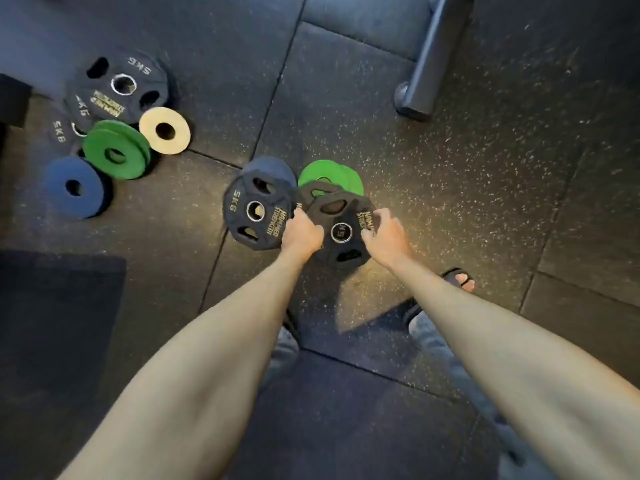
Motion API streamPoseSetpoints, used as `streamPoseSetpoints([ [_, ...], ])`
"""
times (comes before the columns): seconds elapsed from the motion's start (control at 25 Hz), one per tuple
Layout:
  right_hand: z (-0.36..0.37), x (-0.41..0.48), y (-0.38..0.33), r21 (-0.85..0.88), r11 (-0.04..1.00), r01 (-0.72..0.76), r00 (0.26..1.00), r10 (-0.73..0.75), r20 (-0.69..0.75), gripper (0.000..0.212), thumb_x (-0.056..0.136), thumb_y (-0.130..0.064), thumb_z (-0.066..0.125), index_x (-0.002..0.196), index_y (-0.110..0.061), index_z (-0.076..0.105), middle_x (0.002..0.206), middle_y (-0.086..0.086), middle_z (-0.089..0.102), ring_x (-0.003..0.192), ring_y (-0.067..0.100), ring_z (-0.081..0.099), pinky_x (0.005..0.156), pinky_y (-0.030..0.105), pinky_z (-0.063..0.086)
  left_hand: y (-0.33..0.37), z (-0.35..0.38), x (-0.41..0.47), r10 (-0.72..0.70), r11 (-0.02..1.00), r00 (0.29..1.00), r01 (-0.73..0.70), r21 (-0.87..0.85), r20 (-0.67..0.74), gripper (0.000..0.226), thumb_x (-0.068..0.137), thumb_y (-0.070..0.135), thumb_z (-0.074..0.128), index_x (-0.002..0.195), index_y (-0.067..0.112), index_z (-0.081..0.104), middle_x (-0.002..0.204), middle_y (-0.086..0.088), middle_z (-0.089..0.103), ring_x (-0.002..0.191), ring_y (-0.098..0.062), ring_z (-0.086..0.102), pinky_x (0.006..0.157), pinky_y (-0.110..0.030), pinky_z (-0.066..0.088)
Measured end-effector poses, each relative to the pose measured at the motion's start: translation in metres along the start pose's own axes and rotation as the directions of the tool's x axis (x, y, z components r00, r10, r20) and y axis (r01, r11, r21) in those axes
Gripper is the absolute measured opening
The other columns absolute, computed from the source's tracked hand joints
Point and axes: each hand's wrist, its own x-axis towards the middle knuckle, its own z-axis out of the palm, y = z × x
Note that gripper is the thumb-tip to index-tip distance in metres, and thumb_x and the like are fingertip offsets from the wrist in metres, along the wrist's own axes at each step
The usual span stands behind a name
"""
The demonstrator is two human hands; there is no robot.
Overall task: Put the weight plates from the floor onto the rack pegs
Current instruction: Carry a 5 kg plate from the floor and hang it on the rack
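The dark speckled rubber floor (pixel 467 188) of square tiles carries everything here, and a grey steel frame foot (pixel 427 64) stands on it at the far right. Both bare forearms reach forward and down from the bottom corners towards the middle. There the black round rubber 5 kg plate with three grip slots (pixel 341 233) is held tilted, its far edge higher and its printed face turned up to the camera, steel-ringed centre hole showing. The left hand (pixel 302 234) is clamped on its left rim, knuckles up; the right hand (pixel 384 237) grips its right rim, fingers curled over the edge near the gold lettering. Just beside it on the left lies a second black 5 kg plate (pixel 256 211) flat on the floor (its "5KG" mark reads sideways), overlapping a dark blue disc (pixel 273 168). Behind the held plate another black plate (pixel 313 195) rests on two small green discs (pixel 329 176). Well apart at far left lies a pile: three black 5 kg plates (pixel 121 86), two green discs (pixel 116 148), a cream disc (pixel 165 130) and a blue disc (pixel 74 187).
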Motion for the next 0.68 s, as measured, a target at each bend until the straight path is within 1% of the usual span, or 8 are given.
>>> streamPoseSetpoints([
  [0.12, 0.028, 0.055, 0.049, -0.034, 0.996, -0.081, 0.995, 0.078, -0.066, 0.056, 0.094, -0.04, 0.058, 0.14, -0.015, 0.038, 0.133, 0.022, 0.046, 0.127, 0.039, 0.045, 0.102, 0.044, 0.04, -0.023, 0.054, 0.048, -0.192, 0.976, 0.981, 0.189, -0.107, -0.018, 0.076, 0.095, 0.032, 0.059, 0.15, 0.001, 0.018, 0.153, -0.026, 0.032, 0.138, -0.042, 0.038, 0.109, -0.043, 0.034],
  [0.2, 0.05, 0.095, 0.078, -0.048, 0.992, -0.12, 0.99, 0.116, -0.081, 0.064, 0.094, -0.05, 0.054, 0.144, -0.017, 0.033, 0.138, 0.021, 0.043, 0.131, 0.038, 0.042, 0.103, 0.046, 0.039, -0.046, 0.088, 0.083, -0.292, 0.945, 0.956, 0.283, -0.163, -0.028, 0.091, 0.091, 0.042, 0.064, 0.154, 0.005, 0.009, 0.157, -0.025, 0.021, 0.142, -0.042, 0.029, 0.113, -0.048, 0.03],
  [0.32, 0.072, 0.147, 0.1, 0.006, 0.995, -0.1, 0.994, 0.101, -0.032, 0.066, 0.094, -0.064, 0.044, 0.142, -0.019, 0.037, 0.138, 0.017, 0.051, 0.129, 0.037, 0.047, 0.102, 0.046, 0.04, -0.064, 0.123, 0.125, -0.292, 0.929, 0.956, 0.278, -0.245, -0.023, 0.108, 0.086, 0.051, 0.069, 0.154, 0.003, 0.001, 0.16, -0.025, 0.014, 0.145, -0.041, 0.025, 0.114, -0.048, 0.028],
  [0.4, 0.086, 0.17, 0.109, 0.037, 0.997, -0.068, 0.997, 0.067, 0.029, 0.065, 0.094, -0.068, 0.034, 0.135, -0.019, 0.044, 0.132, 0.015, 0.058, 0.124, 0.036, 0.053, 0.099, 0.046, 0.043, -0.077, 0.141, 0.143, -0.252, 0.929, 0.968, 0.234, -0.285, -0.025, 0.11, 0.082, 0.053, 0.072, 0.153, 0.004, 0.004, 0.157, -0.027, 0.019, 0.142, -0.04, 0.031, 0.112, -0.045, 0.031],
  [0.44, 0.093, 0.177, 0.114, 0.039, 0.998, -0.04, 0.998, 0.038, 0.041, 0.066, 0.094, -0.07, 0.029, 0.133, -0.019, 0.045, 0.13, 0.015, 0.06, 0.121, 0.037, 0.055, 0.099, 0.048, 0.044, -0.084, 0.148, 0.148, -0.225, 0.929, 0.974, 0.202, -0.311, -0.041, 0.107, 0.08, 0.052, 0.074, 0.151, 0.006, 0.009, 0.155, -0.026, 0.025, 0.139, -0.04, 0.036, 0.11, -0.044, 0.033],
  [0.52, 0.106, 0.18, 0.118, 0.034, 0.999, 0.003, 1.0, -0.002, -0.013, 0.068, 0.093, -0.073, 0.023, 0.127, -0.019, 0.047, 0.123, 0.015, 0.063, 0.115, 0.037, 0.057, 0.095, 0.05, 0.046, -0.091, 0.155, 0.15, -0.18, 0.918, 0.98, 0.136, -0.373, -0.085, 0.095, 0.077, 0.05, 0.079, 0.141, 0.011, 0.021, 0.148, -0.021, 0.038, 0.132, -0.037, 0.044, 0.106, -0.042, 0.038],
  [0.6, 0.111, 0.175, 0.116, 0.046, 0.999, 0.013, 0.996, -0.009, -0.088, 0.063, 0.096, -0.069, 0.025, 0.122, -0.016, 0.049, 0.116, 0.016, 0.064, 0.108, 0.037, 0.06, 0.086, 0.044, 0.047, -0.098, 0.155, 0.151, -0.179, 0.895, 0.978, 0.116, -0.431, -0.108, 0.089, 0.075, 0.048, 0.081, 0.136, 0.013, 0.026, 0.144, -0.017, 0.041, 0.13, -0.034, 0.045, 0.106, -0.042, 0.038],
  [0.68, 0.113, 0.17, 0.115, 0.063, 0.997, 0.033, 0.992, -0.025, -0.127, 0.057, 0.099, -0.063, 0.028, 0.116, -0.014, 0.05, 0.11, 0.015, 0.065, 0.101, 0.035, 0.061, 0.077, 0.04, 0.044, -0.103, 0.155, 0.148, -0.178, 0.876, 0.976, 0.099, -0.473, -0.124, 0.089, 0.073, 0.05, 0.082, 0.135, 0.014, 0.03, 0.142, -0.015, 0.044, 0.13, -0.033, 0.047, 0.107, -0.041, 0.039],
])
